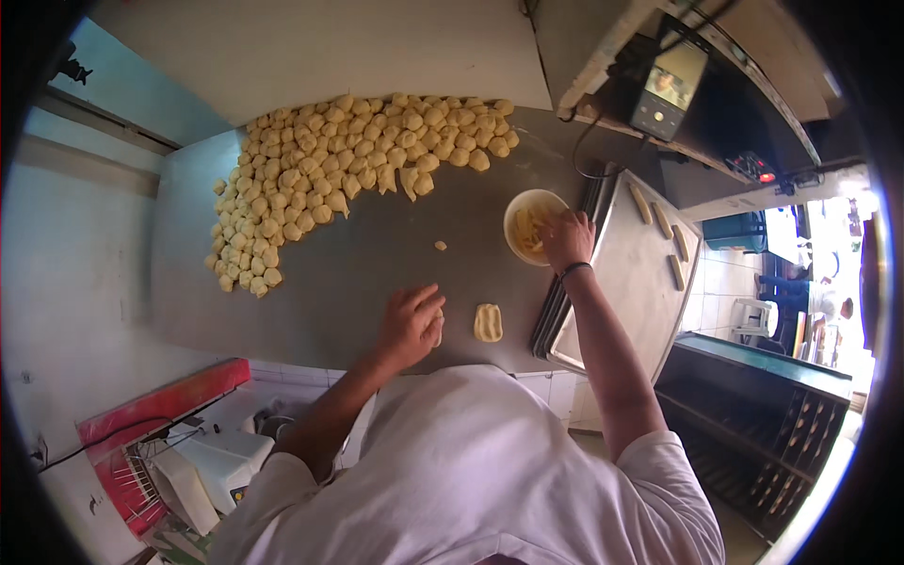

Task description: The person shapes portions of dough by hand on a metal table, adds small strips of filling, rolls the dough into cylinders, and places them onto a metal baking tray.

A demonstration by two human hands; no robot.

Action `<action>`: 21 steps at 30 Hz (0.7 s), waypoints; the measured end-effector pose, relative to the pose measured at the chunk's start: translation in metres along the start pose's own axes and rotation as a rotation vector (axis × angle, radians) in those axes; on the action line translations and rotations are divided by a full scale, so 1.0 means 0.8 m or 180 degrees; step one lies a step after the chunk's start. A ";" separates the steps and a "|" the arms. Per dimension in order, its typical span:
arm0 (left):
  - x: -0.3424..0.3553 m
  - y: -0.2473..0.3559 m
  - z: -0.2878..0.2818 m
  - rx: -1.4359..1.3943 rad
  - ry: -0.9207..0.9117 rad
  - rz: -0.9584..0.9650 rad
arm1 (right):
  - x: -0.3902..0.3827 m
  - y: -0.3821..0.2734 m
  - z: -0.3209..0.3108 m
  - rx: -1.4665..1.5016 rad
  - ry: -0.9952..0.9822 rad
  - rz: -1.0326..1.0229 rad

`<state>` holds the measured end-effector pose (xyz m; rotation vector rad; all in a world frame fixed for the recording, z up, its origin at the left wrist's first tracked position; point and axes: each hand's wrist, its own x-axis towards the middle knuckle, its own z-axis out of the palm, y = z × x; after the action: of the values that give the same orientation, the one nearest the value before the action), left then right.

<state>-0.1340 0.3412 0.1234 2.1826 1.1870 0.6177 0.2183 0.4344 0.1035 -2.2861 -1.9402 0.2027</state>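
Observation:
My right hand (570, 242) reaches over the right rim of a white bowl (509, 233) that holds pale yellow strips (531, 222). Its fingertips point down among the strips, so their grip is hidden. My left hand (411, 325) hovers low over the metal table, fingers stretched toward the right. A small pale patch shows under its fingertips; I cannot make out what it is. Between my hands and close to my body lies a flattened oblong piece of dough (488, 322) with dents pressed into it. Farther off is a small dough scrap (440, 245).
Many dough balls (330, 151) cover the table's (377, 254) far and left parts. Stacked baking trays (603, 311) stand at the right; several dough sticks (663, 221) lie on the top one. A phone (670, 89) is propped at a shelf above. A dark rack (753, 428) stands lower right.

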 end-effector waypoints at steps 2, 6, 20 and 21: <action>0.031 -0.011 -0.013 -0.0062 0.0003 -0.0052 | 0.001 -0.007 -0.009 0.0164 0.0056 0.0366; 0.089 0.008 -0.034 -0.0371 0.0114 0.0044 | -0.026 -0.007 -0.019 0.2273 -0.0088 0.0944; 0.040 0.132 0.017 0.0129 0.0081 0.0825 | -0.178 -0.034 -0.066 0.3952 -0.2687 0.0239; 0.025 0.144 0.024 0.0099 0.0097 0.0653 | -0.188 -0.022 -0.047 0.3901 -0.2771 0.0011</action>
<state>-0.0437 0.3027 0.1897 2.3477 1.0008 0.7240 0.1839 0.2884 0.1460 -1.3597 -1.2705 1.9607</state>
